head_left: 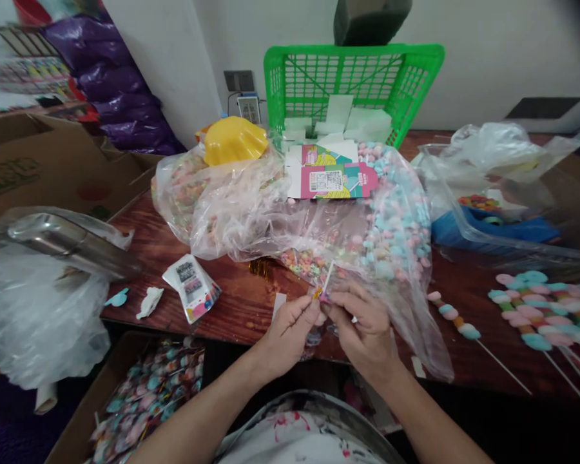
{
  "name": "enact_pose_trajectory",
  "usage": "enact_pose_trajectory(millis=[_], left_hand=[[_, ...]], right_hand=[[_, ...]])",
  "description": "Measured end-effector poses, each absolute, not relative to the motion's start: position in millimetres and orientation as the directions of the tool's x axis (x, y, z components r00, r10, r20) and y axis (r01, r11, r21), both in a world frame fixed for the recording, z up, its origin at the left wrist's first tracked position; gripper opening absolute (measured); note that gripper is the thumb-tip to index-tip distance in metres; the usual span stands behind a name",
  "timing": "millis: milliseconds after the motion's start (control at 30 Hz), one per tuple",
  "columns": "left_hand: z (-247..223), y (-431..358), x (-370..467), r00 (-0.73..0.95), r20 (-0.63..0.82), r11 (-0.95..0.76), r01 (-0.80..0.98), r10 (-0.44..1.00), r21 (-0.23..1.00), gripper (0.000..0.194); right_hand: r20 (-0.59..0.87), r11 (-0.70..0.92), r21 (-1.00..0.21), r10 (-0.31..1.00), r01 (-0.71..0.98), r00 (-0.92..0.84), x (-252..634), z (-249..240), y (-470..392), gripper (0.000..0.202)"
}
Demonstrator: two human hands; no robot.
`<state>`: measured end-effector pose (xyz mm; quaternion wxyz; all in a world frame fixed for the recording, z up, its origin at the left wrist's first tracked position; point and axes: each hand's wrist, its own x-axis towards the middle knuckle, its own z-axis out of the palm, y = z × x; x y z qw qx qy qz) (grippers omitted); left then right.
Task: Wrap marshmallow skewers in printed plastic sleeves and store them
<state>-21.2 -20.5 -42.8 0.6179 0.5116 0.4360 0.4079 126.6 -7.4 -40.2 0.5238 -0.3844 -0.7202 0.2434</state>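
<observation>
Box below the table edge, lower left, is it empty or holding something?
Not empty: many pink and blue sweets show inside the box; their depth cannot be told.

Basket (pixel 299 50) behind the candy bags (pixel 232 225), flask (pixel 72 245) left, skewers (pixel 544 310) right on the table (pixel 241 316).

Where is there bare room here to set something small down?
Bare tabletop shows between the card stack and the left hand, and a smaller patch between the steel flask and the left candy bag. A narrow gap separates the lone skewer from the candy pile. Crowded: the middle back, where the right candy bag and flat boxes lie before the green basket.
</observation>
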Motion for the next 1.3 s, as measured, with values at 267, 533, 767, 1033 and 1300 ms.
enact_pose_trajectory(millis=[267,533,767,1033,1300], left_hand=[[-38.0,-12.5,-52.0,0.660,-0.283,0.515,-0.184,0.696,0.837,0.036],[-52.1,-19.4,-50.4,0.658,-0.370,0.628,-0.204,0.656,0.751,0.036],[-48.8,-28.5,-57.5,0.766,-0.346,0.314,0.197,0.542,0.929,0.041],[-45.1,-37.5,-66.6,0.474,-0.093,-0.309,0.697,0.875,0.647,0.023],[-49.4,-30.2,-87.2,0.512,-0.374,0.200,0.362,0.774,0.910,0.020]], right_hand=[[0.447,0.455,-0.886,0.889,0.092,-0.098,110.8,-39.8,-10.6,0.013],[0.549,0.909,0.021,0.337,0.415,-0.765,150.5,-23.4,-2.2,0.033],[0.433,0.936,-0.131,0.351,0.328,-0.830,147.2,-42.4,-4.2,0.019],[0.200,0.701,-0.465,0.678,0.541,-0.707,123.2,-54.9,-0.7,0.020],[0.382,0.902,-0.304,0.409,0.306,-0.828,108.5,-55.4,10.2,0.023]])
